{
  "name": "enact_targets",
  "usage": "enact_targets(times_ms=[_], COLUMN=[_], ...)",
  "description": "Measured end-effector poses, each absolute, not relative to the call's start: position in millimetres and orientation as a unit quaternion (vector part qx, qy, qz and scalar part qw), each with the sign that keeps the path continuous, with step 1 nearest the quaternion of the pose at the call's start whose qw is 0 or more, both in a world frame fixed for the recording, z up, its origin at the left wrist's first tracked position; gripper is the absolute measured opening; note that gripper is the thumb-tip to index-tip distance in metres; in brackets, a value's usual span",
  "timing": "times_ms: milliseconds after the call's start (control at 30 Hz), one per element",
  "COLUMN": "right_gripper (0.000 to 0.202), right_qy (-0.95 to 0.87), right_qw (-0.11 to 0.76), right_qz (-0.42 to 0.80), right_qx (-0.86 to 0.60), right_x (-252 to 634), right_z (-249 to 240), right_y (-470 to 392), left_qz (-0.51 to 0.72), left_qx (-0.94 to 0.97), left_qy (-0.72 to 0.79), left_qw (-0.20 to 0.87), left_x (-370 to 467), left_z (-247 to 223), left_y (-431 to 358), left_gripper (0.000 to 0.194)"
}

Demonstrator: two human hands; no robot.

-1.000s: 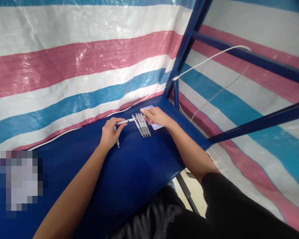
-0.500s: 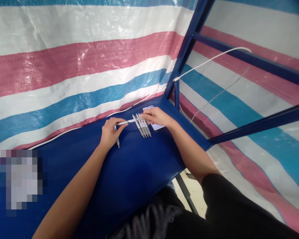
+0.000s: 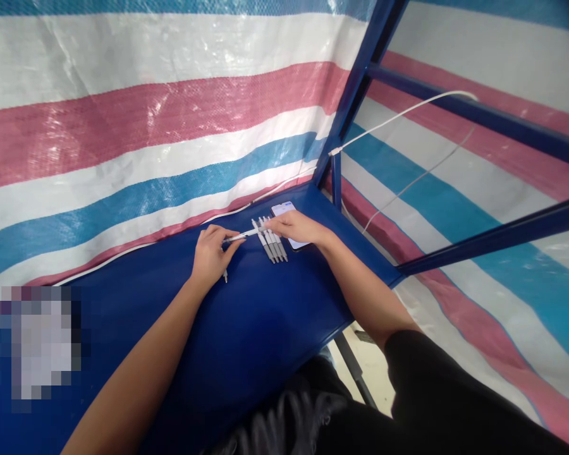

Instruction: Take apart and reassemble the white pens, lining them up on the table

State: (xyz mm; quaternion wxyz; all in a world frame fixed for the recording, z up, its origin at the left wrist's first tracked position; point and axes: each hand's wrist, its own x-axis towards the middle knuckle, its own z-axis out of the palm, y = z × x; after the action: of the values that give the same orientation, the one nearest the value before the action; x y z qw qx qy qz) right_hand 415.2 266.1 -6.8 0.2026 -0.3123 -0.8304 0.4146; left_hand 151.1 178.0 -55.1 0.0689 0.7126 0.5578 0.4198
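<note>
Between my two hands a white and grey pen (image 3: 250, 233) is held nearly level above the table. The fingers of my left hand (image 3: 212, 254) pinch its left end, and my right hand (image 3: 291, 226) grips the right end with closed fingertips. Whether the pen is in one piece or two I cannot tell. Just below it, several similar pens (image 3: 274, 246) lie side by side in a slanted row. The tip of another pen (image 3: 226, 277) shows under my left hand, which hides the rest. A phone (image 3: 283, 207) with a lit screen lies partly beneath my right hand.
The blue table (image 3: 265, 322) meets a striped plastic sheet (image 3: 171, 107) at the back, with a white cable (image 3: 237, 210) along that edge. Blue metal bars (image 3: 455, 107) frame the right side, where another white cable (image 3: 403, 114) hangs. A blurred patch (image 3: 45, 344) covers something at left.
My right hand has shifted slightly left and closer to my left hand along the pen. More of the phone screen shows. The row of pens has not moved.
</note>
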Motion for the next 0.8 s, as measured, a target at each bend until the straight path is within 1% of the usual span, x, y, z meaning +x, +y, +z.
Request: enact_targets(times_ms=[33,100,200,267,333,433,533,633,733,800], right_gripper=[0.074,0.077,0.07,0.064,0.068,0.078,0.081,0.08,0.077,0.074], right_qy=[-0.82,-0.809,-0.819,-0.825,-0.827,-0.83,-0.829,-0.822,-0.794,-0.772], right_qw=[0.191,0.149,0.069,0.045,0.038,0.059,0.072,0.103,0.197,0.251], right_qz=[0.425,0.449,0.49,0.505,0.502,0.49,0.483,0.481,0.469,0.467], right_qx=[-0.332,-0.35,-0.29,-0.25,-0.248,-0.261,-0.273,-0.287,-0.332,-0.35], right_x=[416.5,419.5,420.2,415.4,407.1,393.9,387.0,389.4,397.8,403.9], right_z=[-5.0,-0.6,6.0,8.4,8.5,5.6,2.6,1.9,1.0,-0.9], right_y=[266.1,265.3,260.3,253.5,245.4,234.9,230.4,233.7,243.8,252.2], left_qz=[0.423,0.435,0.494,0.548,0.578,0.588,0.603,0.619,0.617,0.61], left_qx=[0.71,0.699,0.642,0.595,0.564,0.531,0.496,0.472,0.446,0.431], left_qy=[0.556,0.546,0.509,0.482,0.463,0.452,0.457,0.473,0.501,0.518], left_qw=[0.085,0.157,0.291,0.336,0.364,0.41,0.427,0.414,0.411,0.416], left_x=[150.4,146.4,137.1,134.3,138.1,154.1,169.7,174.4,172.4,172.5], left_z=[-53.6,-47.8,-33.9,-25.5,-21.7,-24.7,-28.3,-23.8,-13.5,-7.4], left_y=[178.0,179.9,185.9,189.3,190.1,187.2,183.7,184.9,193.2,202.3], left_gripper=[0.011,0.018,0.029,0.033,0.037,0.055,0.069,0.066,0.057,0.054])
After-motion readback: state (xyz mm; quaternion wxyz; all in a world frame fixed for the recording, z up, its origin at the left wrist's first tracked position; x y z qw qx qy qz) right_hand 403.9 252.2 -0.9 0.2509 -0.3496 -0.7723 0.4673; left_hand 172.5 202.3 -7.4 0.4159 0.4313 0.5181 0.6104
